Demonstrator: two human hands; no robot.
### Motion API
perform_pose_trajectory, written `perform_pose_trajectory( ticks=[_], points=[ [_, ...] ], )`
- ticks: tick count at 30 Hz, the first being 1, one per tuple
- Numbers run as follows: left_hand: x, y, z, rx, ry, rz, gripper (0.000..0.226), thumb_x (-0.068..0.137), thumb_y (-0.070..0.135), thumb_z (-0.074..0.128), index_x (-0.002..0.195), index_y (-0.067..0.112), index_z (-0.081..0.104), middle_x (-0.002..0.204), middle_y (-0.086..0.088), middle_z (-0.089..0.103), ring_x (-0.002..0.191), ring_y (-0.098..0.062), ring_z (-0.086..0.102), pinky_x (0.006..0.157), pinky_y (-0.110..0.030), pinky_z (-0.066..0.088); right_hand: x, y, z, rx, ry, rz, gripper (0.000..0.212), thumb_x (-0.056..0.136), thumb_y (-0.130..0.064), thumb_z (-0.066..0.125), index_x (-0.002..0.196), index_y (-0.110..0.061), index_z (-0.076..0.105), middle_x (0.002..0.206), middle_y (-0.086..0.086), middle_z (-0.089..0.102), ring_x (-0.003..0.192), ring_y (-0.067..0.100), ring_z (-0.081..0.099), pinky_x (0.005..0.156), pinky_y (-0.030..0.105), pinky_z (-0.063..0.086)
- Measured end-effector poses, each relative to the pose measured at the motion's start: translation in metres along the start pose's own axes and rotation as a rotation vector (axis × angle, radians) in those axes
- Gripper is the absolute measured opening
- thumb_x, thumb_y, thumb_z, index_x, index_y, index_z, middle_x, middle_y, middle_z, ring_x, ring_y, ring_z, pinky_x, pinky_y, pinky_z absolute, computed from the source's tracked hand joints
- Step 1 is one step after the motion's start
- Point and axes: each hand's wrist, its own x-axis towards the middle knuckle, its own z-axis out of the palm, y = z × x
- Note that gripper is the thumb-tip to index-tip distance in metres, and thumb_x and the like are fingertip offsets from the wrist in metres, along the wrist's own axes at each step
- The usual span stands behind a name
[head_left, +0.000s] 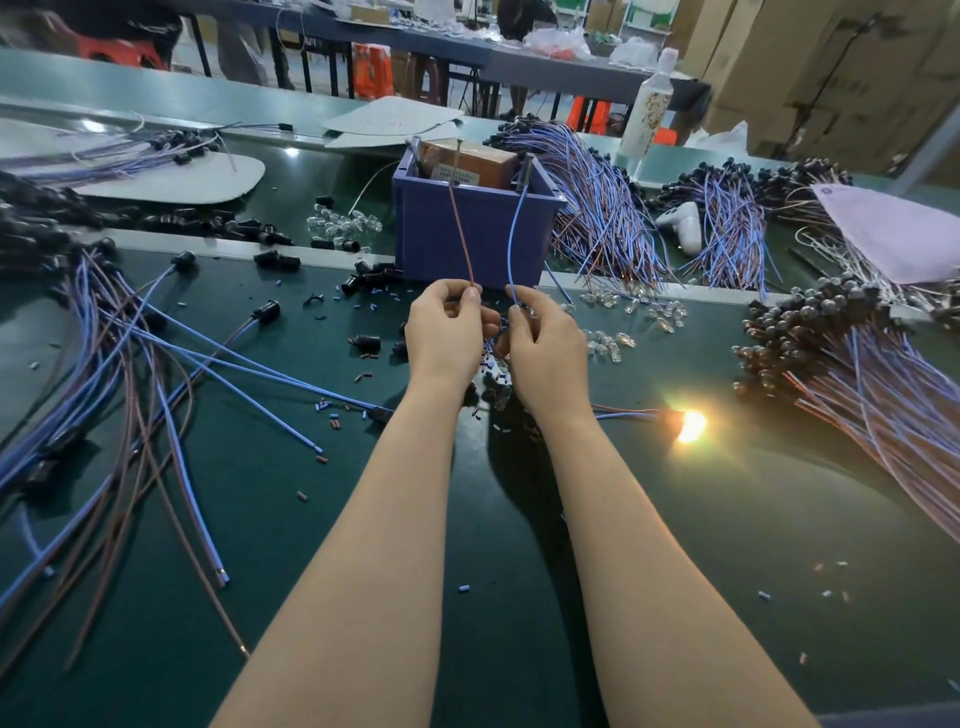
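Observation:
My left hand pinches a thin brown wire that stands up in front of the blue bin. My right hand pinches a blue wire that curves up beside it. Both hands are close together above the dark green table, just in front of the bin. What joins the two wires below my fingers is hidden by my hands.
Loose blue and brown wires with black sockets spread at the left. Bundles of finished wires lie right and behind the bin. Small clear bulbs and cut insulation bits litter the table. A lit bulb glows at the right. A white bottle stands behind.

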Motion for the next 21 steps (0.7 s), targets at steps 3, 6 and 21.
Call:
perform_pose_trajectory(
  ticks=[3, 6, 21],
  points=[
    [0.0, 0.001, 0.0, 0.0, -0.006, 0.009, 0.01, 0.097, 0.011, 0.048, 0.096, 0.011, 0.057, 0.068, 0.0, 0.063, 0.059, -0.008, 0.06, 0.062, -0.02, 0.052, 0.0, 0.0, -0.001, -0.007, 0.004, -0.008, 0.032, 0.097, -0.015, 0.046, 0.127, -0.015, 0.058, 0.113, 0.007, 0.068, 0.104, 0.023, 0.061, 0.093, 0.038, 0.046],
    [0.0, 0.001, 0.0, -0.006, -0.013, 0.011, 0.01, 0.098, 0.011, 0.048, 0.096, 0.011, 0.057, 0.068, 0.0, 0.064, 0.06, -0.01, 0.061, 0.066, -0.025, 0.054, 0.001, 0.0, 0.0, -0.006, 0.005, -0.014, 0.032, 0.097, -0.014, 0.046, 0.127, -0.014, 0.058, 0.115, 0.006, 0.067, 0.105, 0.022, 0.061, 0.093, 0.034, 0.045],
    [-0.021, 0.048, 0.003, -0.153, -0.182, 0.106, 0.011, 0.094, 0.007, 0.054, 0.094, 0.009, 0.065, 0.076, 0.003, 0.063, 0.059, 0.005, 0.057, 0.055, -0.009, 0.043, -0.003, -0.028, -0.043, -0.009, -0.183, -0.215, 0.014, 0.097, -0.015, 0.047, 0.095, -0.011, 0.061, 0.07, -0.002, 0.058, 0.066, 0.017, 0.051, 0.065, 0.031, 0.04]
  ],
)
